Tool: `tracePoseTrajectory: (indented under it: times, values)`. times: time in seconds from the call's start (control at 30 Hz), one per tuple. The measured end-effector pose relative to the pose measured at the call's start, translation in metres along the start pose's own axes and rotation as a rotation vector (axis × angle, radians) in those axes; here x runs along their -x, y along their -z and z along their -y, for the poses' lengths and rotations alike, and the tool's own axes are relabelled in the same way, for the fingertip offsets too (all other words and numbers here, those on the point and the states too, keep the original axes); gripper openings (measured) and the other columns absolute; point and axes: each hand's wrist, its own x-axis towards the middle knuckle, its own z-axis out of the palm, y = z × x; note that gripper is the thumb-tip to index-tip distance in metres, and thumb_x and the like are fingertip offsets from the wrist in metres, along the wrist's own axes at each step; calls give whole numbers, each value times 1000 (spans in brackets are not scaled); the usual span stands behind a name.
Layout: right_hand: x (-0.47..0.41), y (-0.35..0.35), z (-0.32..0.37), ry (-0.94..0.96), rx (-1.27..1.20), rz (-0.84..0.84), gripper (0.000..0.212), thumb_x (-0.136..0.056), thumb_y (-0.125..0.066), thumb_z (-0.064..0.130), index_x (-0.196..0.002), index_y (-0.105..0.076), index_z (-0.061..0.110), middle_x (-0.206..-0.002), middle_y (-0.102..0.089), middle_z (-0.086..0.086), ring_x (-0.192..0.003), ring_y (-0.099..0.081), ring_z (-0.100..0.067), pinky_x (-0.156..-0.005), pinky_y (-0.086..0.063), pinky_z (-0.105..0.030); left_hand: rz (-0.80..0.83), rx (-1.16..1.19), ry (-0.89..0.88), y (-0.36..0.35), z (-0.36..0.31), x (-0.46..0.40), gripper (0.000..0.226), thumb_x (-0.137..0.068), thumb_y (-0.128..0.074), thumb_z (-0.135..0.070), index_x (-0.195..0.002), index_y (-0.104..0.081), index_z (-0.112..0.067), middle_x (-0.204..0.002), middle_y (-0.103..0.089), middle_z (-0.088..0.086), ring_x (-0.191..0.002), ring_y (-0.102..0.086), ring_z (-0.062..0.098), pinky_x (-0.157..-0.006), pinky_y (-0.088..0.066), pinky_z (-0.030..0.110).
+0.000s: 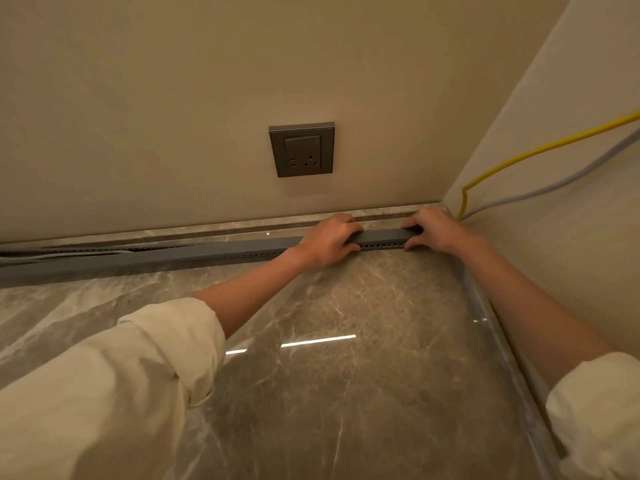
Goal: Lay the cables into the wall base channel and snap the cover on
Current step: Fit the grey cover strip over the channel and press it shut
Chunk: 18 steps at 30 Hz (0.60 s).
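A long grey channel with a row of small holes runs along the foot of the back wall. A grey cover lies on its right part. My left hand grips the cover from above, fingers over the top and thumb at the front. My right hand grips the cover's right end near the corner. At the far left the channel is uncovered and grey cables lie in it. A yellow cable and a grey cable run down the right wall into the corner.
A grey wall socket with a switch sits on the back wall above my hands. The floor is glossy brown marble with a marble skirting strip behind the channel. The right wall meets the back wall close to my right hand.
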Motion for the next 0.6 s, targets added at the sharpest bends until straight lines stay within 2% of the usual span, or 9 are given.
tracePoseTrajectory:
  times: [0.17,0.33,0.6]
  values:
    - [0,3,-3,17,47,22,30,-77,-74,24,-105,-70,15,-96,-69,-5,-89,-60,-21,-81,-51,-37,16,-31,19,-3,-4,-7,25,-88,-61,-22,-108,-62,-6,-104,-59,17,-98,-53,32,-78,-43,39]
    - [1,2,-3,48,73,11,29,-79,-72,25,-107,-70,15,-98,-69,-6,-91,-60,-22,-82,-51,-39,36,-86,2,1,-6,-10,24,-88,-61,-22,-104,-62,-5,-102,-59,17,-95,-54,32,-75,-43,39]
    - [5,-3,-7,102,116,-28,20,-80,-71,27,-92,-69,12,-87,-69,-7,-86,-61,-25,-79,-50,-39,27,-172,-1,-5,-10,-9,27,-90,-57,-20,-110,-59,-4,-108,-58,18,-103,-52,33,-84,-48,46]
